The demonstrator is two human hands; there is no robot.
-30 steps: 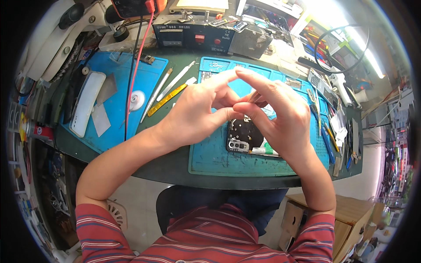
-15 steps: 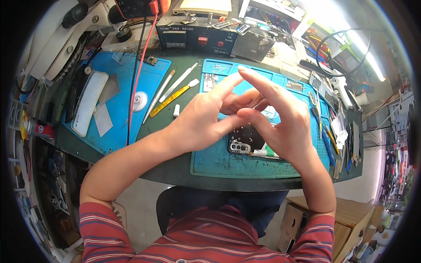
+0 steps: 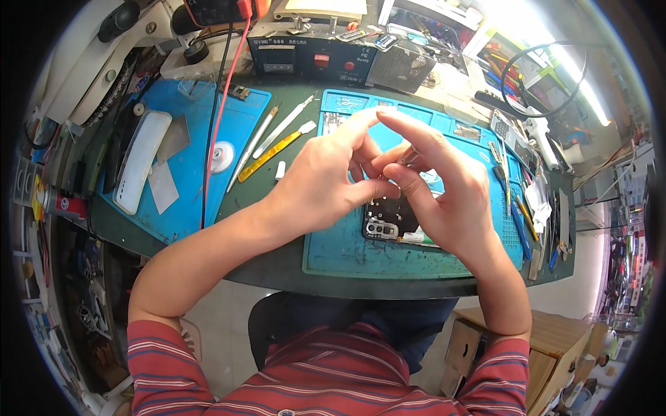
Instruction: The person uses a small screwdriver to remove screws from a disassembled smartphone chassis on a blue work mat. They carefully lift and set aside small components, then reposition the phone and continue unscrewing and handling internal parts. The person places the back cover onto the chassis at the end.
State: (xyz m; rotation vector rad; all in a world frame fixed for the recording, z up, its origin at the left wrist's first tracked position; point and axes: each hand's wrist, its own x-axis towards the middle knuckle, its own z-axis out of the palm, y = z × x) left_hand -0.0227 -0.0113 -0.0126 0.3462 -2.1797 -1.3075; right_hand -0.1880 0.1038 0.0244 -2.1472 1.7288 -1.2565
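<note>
Two bare hands, raised together over the blue-green mat (image 3: 340,260), fingertips meeting. Right hand (image 3: 451,184): curled, thumb and fingers pinched on a slim metallic item (image 3: 411,159), partly hidden, exact kind unclear. Left hand (image 3: 320,179): half-curled, thumb and fingers bent toward the right fingertips; can't tell if it grips anything. Slim item sits between the hands, above the mat. Opened phone (image 3: 385,220) lies on the mat just below the fingers, camera end toward the left, upper part covered by the hands. Left of mat, on dark green worktop (image 3: 277,277): small white block (image 3: 280,170), yellow-orange tool (image 3: 272,154), white tool (image 3: 281,130), silver pen-like tool (image 3: 248,156). Farther left, second blue mat (image 3: 243,111) with white curved panel (image 3: 142,166). Dark box (image 3: 295,61) with red switch stands behind.
</note>
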